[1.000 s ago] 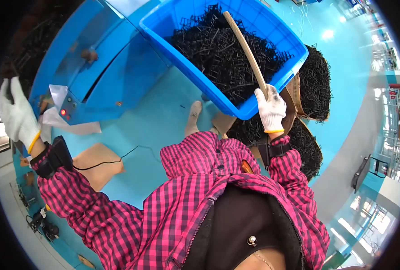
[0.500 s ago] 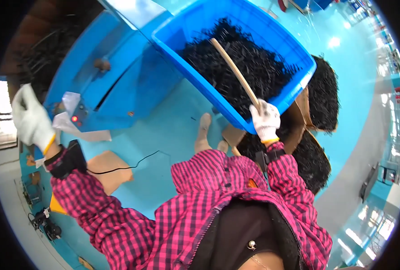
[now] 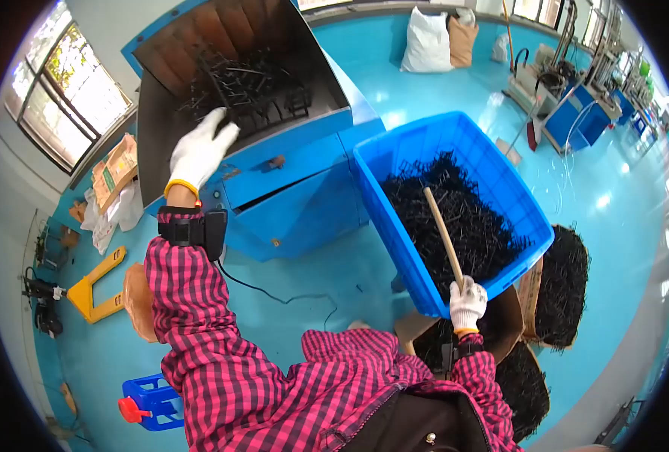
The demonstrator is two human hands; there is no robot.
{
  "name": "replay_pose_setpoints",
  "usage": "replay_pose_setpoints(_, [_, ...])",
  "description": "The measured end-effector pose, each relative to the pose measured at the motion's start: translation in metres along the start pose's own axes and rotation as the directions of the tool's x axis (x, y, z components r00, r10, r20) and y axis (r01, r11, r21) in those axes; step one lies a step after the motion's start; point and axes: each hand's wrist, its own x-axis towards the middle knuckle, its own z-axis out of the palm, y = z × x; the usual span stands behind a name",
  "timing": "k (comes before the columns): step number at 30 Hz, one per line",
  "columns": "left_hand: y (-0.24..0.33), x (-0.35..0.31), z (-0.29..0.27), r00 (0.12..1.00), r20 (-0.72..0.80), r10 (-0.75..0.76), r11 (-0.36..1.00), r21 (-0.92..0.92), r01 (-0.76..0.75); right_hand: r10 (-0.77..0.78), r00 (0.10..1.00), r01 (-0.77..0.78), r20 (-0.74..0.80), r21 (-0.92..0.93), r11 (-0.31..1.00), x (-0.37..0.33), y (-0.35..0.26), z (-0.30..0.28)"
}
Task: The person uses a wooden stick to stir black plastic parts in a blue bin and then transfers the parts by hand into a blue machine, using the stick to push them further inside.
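Observation:
My left hand (image 3: 202,151), in a white glove with a yellow cuff, reaches over the near edge of a dark metal hopper (image 3: 150,139) on a blue machine (image 3: 297,207). Its fingers are apart and nothing shows in them. Inside the hopper lie black plastic scraps (image 3: 255,87), tangled and thin. My gloved right hand (image 3: 467,303) is wrapped round the near end of a pale wooden stick (image 3: 443,232). The stick slants over a blue plastic bin (image 3: 526,202) that holds a large heap of similar black scraps (image 3: 470,207).
Open cartons of black scraps (image 3: 564,290) stand right of and below the bin. A cable (image 3: 281,300) trails from my left wrist. To the left are a yellow pallet jack (image 3: 86,294) and a blue jug with a red cap (image 3: 150,403). White sacks (image 3: 427,44) lean on the far wall.
My left hand has moved right, from beside the machine to the hopper's edge. My right hand keeps its hold on the stick. The view has shifted, now showing the hopper and far wall.

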Motion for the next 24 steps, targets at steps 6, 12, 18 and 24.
replay_pose_setpoints(6, [0.019, 0.000, -0.015, 0.993, 0.046, -0.110, 0.994, 0.000, 0.110, 0.028, 1.000, -0.027, 0.006, -0.024, 0.999, 0.000, 0.007, -0.001])
replay_pose_setpoints(12, [0.035, 0.012, -0.043, 0.890, 0.452, 0.063, 0.981, -0.190, 0.027, 0.090, 0.989, -0.082, 0.115, -0.077, 0.994, 0.003, -0.001, -0.006])
replay_pose_setpoints(18, [0.015, 0.066, -0.018, 0.831, 0.473, 0.292, 0.956, -0.115, -0.271, 0.126, 0.980, -0.107, 0.153, -0.126, 0.986, 0.006, -0.003, -0.007])
replay_pose_setpoints(24, [0.040, 0.072, -0.050, 0.843, 0.521, 0.138, 0.981, 0.048, -0.190, 0.157, 0.961, -0.134, 0.229, -0.116, 0.984, 0.011, -0.005, -0.012])
